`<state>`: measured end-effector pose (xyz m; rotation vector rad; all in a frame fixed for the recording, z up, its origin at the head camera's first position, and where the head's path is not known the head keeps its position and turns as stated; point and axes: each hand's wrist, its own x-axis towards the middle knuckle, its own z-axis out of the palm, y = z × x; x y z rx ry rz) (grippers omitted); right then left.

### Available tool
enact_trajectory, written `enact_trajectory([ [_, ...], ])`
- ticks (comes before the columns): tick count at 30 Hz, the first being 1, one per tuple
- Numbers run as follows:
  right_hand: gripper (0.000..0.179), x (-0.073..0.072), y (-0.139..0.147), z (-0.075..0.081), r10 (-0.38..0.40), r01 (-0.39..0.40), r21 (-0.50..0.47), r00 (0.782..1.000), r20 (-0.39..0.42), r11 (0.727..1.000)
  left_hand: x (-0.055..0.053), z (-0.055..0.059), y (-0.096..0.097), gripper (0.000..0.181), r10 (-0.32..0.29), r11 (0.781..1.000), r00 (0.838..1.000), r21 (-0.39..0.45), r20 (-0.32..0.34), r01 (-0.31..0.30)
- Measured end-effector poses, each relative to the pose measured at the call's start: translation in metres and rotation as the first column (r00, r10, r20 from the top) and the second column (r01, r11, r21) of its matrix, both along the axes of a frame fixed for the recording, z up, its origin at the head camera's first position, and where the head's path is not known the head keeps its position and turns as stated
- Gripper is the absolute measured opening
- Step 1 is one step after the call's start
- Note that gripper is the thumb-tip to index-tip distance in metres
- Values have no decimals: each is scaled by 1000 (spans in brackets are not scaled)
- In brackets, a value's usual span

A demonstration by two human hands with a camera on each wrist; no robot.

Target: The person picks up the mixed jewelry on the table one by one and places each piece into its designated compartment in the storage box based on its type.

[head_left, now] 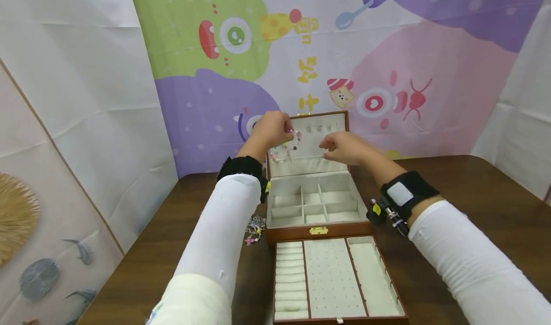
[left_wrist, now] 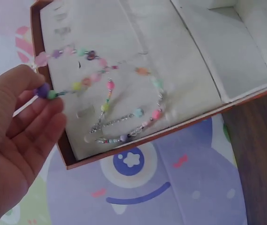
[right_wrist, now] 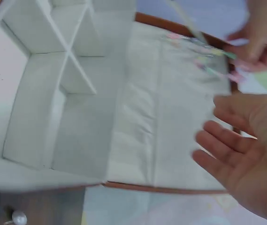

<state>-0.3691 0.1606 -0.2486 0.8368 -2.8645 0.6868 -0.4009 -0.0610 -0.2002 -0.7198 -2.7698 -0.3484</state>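
Beaded bracelet [left_wrist: 91, 55] dangles in front of the raised lid [head_left: 316, 160] of the jewellery box [head_left: 292, 234], towards the lid's ten o'clock, with the left hand's [head_left: 272, 126] thumb and fingers pinching it near a purple bead. The right hand [head_left: 346, 148], near the lid's three o'clock, has loosely bent fingers and grasps nothing. The likeliest trouble, I judge, is snagging: another beaded strand [left_wrist: 156, 114] hangs just below, and in the left wrist view the two overlap; whether they are tangled I cannot tell. Lifting or pulling sideways could then drag that strand along, or strain its thread. The pinch takes in only a small part of the loop, so smooth beads might slip and drop the piece into the divided compartments at the lid's six o'clock. The small hooks [head_left: 318, 128] towards one o'clock look slight, so a loop set on carelessly could slide off.
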Motion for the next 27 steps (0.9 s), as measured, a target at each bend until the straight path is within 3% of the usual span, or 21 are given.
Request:
enact_trajectory([
  [6, 26, -24, -28, -12, -45, 88, 216, 979, -198, 972, 2, -1, 9, 14, 39, 990, 995, 137, -88, -27],
  [11, 14, -30, -42, -25, -96, 181, 302, 956, -276, 936, 4, -4, 20, 16, 67, 963, 993, 265, -94, -40],
  [17, 16, -29, -52, -42, -114, 232, 414, 950, -290, 880, 3, -9, 31, 19, 78, 907, 996, 417, -38, -55],
  [19, 18, -28, -54, -45, -116, 238, 433, 950, -291, 869, 2, -11, 33, 19, 75, 900, 997, 433, -27, -56],
  [24, 19, -31, -54, -47, -142, 246, 375, 948, -284, 894, -1, -15, 33, 17, 58, 890, 998, 455, -36, -35],
  [27, 18, -33, -54, -48, -135, 249, 394, 946, -296, 884, -2, -15, 33, 15, 56, 879, 998, 476, -34, -32],
])
